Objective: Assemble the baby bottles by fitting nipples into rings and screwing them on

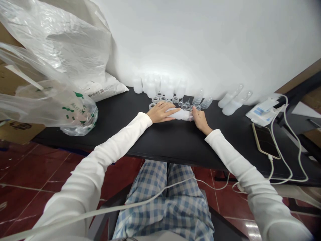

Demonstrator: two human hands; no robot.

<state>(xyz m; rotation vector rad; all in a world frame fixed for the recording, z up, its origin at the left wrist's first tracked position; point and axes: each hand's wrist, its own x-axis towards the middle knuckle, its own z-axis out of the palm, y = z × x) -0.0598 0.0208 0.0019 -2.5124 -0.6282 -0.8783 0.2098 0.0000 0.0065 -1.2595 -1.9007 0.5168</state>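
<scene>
My left hand (162,112) is wrapped over the body of a white translucent baby bottle (178,114), which lies sideways just above the table. At its other end my right hand (200,119) grips the clear tip, fingers closed round it. Behind my hands several white bottle bodies (151,87) stand along the wall. Between them and my hands lie several collar rings (155,99) and clear nipples (185,106). Two clear caps (198,97) are further right. Two bottles with clear tops (235,103) lean on their sides near the wall.
The black table (160,140) runs along a white wall. On the left are a clear plastic bag (77,112) and a large white sack (82,50). A phone (265,140) with a white cable (292,130) and a blue-and-white packet (262,110) lie at right. A cable crosses my lap.
</scene>
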